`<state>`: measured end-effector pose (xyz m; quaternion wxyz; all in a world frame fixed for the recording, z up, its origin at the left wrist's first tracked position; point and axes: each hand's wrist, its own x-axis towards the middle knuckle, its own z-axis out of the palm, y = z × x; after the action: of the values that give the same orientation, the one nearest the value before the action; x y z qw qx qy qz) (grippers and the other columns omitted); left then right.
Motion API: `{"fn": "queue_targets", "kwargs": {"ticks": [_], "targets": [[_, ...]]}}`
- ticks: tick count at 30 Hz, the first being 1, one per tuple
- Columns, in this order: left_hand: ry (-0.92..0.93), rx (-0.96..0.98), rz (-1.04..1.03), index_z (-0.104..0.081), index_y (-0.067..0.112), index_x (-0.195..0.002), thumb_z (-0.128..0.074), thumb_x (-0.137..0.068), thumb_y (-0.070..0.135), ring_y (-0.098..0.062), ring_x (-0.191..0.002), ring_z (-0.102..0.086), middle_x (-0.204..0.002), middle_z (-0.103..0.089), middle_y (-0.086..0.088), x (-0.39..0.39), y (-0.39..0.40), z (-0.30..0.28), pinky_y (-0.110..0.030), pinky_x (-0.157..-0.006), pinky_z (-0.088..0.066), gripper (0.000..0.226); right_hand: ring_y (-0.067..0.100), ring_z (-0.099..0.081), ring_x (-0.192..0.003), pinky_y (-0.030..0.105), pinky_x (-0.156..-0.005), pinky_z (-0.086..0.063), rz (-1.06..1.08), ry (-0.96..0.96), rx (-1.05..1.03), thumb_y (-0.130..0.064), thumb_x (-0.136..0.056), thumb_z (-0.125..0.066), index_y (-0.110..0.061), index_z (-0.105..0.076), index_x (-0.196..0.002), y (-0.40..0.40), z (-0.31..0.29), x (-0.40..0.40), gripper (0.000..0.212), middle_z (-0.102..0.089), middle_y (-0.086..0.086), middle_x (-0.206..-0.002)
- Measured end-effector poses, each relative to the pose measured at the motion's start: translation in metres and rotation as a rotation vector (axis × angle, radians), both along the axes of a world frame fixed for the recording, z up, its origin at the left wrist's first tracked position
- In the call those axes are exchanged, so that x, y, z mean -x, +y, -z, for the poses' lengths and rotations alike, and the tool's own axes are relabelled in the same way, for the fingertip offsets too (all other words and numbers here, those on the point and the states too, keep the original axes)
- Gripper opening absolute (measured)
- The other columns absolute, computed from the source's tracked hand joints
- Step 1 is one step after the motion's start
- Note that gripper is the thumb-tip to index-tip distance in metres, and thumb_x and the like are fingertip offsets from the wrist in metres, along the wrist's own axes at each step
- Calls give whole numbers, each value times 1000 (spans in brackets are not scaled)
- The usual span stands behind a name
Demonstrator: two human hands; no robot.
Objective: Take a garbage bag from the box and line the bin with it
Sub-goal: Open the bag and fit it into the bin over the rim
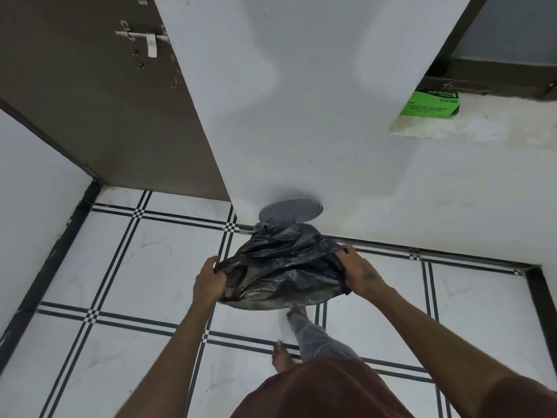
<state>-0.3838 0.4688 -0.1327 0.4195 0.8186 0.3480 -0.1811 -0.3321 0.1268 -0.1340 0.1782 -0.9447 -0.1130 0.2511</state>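
Note:
A black garbage bag (280,267) is stretched between both hands, low over the floor near the wall. My left hand (209,282) grips its left edge and my right hand (360,274) grips its right edge. Behind the bag a grey round lid (291,209) stands tilted up against the wall; the bin itself is hidden under the bag. The green garbage bag box (431,104) lies on a white ledge at the upper right.
A brown door (99,95) with a metal bolt stands open at the left. The floor has white tiles with black lines (135,267). My bare feet (281,357) are just below the bag. A white wall (301,101) rises ahead.

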Motion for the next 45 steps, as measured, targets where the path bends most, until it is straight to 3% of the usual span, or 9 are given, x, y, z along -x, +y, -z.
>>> {"fn": "queue_targets", "kwargs": {"ticks": [6, 14, 18, 27, 31, 33, 35, 39, 45], "targets": [[-94, -30, 104, -62, 21, -124, -46, -93, 8, -18, -90, -61, -117, -69, -4, -14, -5, 7, -30, -82, -46, 38, 41, -55, -112, 41, -90, -48, 61, 96, 6, -3, -82, -56, -15, -37, -143, -4, 16, -15, 65, -46, 19, -133], [83, -120, 265, -65, 25, -99, -46, -92, 13, -26, -86, -63, -99, -71, -5, -41, -17, 34, -35, -77, -51, 24, 31, -56, -91, 28, -78, -38, 107, 183, -94, -26, -90, -59, -24, -31, -146, -15, 41, -47, 63, -46, 5, -99], [127, -66, 264, -68, 25, -112, -49, -89, 8, -22, -88, -66, -98, -68, 4, -60, -22, 53, -29, -76, -50, 35, 30, -57, -87, 29, -73, -41, 165, 244, -91, -37, -86, -49, -26, -24, -150, -21, 72, -69, 70, -46, 3, -98], [-2, -23, 162, -65, 17, -91, -53, -91, 7, -12, -72, -59, -79, -64, 8, -89, -45, 123, -19, -61, -43, 16, 34, -61, -98, 36, -74, -46, 253, 129, -71, -14, -85, -57, -30, -14, -155, -15, 144, -105, 84, -51, 7, -121], [12, 143, 142, -65, 21, -79, -58, -92, 9, -21, -64, -66, -73, -67, -4, -90, -49, 211, -25, -56, -52, 19, 42, -52, -123, 40, -97, -46, 163, 129, -37, -7, -88, -61, -29, -2, -158, -20, 223, -102, 95, -37, 18, -150], [10, 220, 138, -69, 28, -75, -62, -89, 5, -27, -66, -68, -74, -69, -5, -85, -45, 255, -33, -59, -58, 28, 41, -55, -119, 33, -90, -43, 158, 180, -51, -12, -88, -61, -23, -7, -158, -25, 262, -102, 89, -43, 21, -145], [-24, 229, 155, -73, 36, -81, -64, -86, 3, -24, -72, -71, -79, -72, 3, -90, -37, 291, -37, -60, -60, 34, 41, -60, -110, 30, -82, -38, 156, 244, -22, -18, -84, -60, -16, -20, -154, -33, 299, -107, 80, -54, 22, -129], [-72, 206, 246, -67, 29, -104, -67, -87, 1, -3, -62, -67, -87, -70, -2, -108, -24, 341, -17, -48, -49, 33, 44, -60, -109, 30, -78, -35, 124, 321, 119, -2, -82, -59, -6, -35, -140, -50, 357, -120, 63, -58, 24, -122], [-83, 97, 395, -71, 28, -106, -56, -95, 12, -11, -80, -68, -89, -71, 5, -119, -24, 379, -16, -64, -48, 25, 40, -59, -109, 31, -78, -36, 202, 310, 86, -4, -86, -57, -10, -34, -143, -43, 395, -125, 62, -60, 21, -120]]}}
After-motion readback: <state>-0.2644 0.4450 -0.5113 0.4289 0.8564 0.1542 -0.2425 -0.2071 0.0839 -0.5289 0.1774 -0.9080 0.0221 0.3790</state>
